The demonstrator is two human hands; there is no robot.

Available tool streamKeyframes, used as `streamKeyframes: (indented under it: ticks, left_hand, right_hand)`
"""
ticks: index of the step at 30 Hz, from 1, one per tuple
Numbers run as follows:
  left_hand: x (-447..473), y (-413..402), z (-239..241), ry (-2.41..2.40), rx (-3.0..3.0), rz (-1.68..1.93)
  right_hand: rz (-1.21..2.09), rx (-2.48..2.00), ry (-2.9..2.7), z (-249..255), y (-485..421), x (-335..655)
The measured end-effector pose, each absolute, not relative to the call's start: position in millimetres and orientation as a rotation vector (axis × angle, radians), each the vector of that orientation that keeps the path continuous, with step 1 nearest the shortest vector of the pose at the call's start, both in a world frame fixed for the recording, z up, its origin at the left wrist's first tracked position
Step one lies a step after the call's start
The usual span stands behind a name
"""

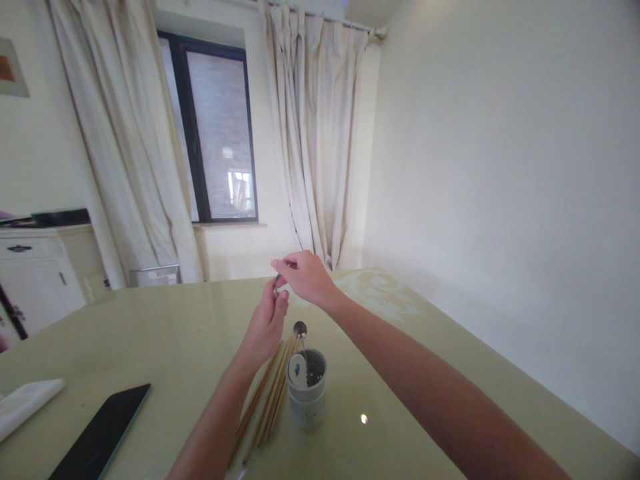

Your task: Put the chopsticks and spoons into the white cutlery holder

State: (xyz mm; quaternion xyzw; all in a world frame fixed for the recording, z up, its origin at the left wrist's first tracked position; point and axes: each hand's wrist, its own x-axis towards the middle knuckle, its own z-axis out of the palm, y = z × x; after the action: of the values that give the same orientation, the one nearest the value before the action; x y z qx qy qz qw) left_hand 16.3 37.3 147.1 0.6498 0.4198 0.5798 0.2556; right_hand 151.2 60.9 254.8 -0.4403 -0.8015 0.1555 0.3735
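My left hand (pixel 267 320) and my right hand (pixel 307 275) are close together above the table, beyond the cup. Both are closed on a thin, shiny metal utensil (pixel 276 288); the fingers cover most of it, so its kind does not show clearly. Below them stands a pale ceramic cup (pixel 307 403) with a decorated side. In the cup are a metal spoon (pixel 300 329), bowl end up, and a white ceramic piece (pixel 298 371) with a blue mark. Several wooden chopsticks (pixel 273 397) lie loosely side by side to the cup's left, partly behind my left forearm.
On the glossy green table (pixel 190 347), a dark flat tablet-like device (pixel 103 433) lies at the front left beside a white object (pixel 30 400). A bare wall (pixel 500 167) borders the right side. Curtains (pixel 320 133) and a window (pixel 223 133) are behind the table.
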Motion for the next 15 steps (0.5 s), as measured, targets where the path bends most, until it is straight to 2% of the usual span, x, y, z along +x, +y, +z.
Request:
streamKeyframes:
  ticks: [2,5,10,15]
  left_hand:
    - [5,46,137,1.311,1.764,1.489]
    - [-22,64,112,1.674,1.703,1.140]
    - [-51,81,74,1.897,1.668,0.816]
    - [-63,83,52,2.003,1.735,0.612]
  right_hand:
    - [0.424,-1.104,-2.052,242,60,159]
    - [0.319,-1.192,-2.217,216,61,176]
    - [0.480,-1.112,-2.623,182,63,195]
    - [0.372,-1.031,-2.559,211,64,198]
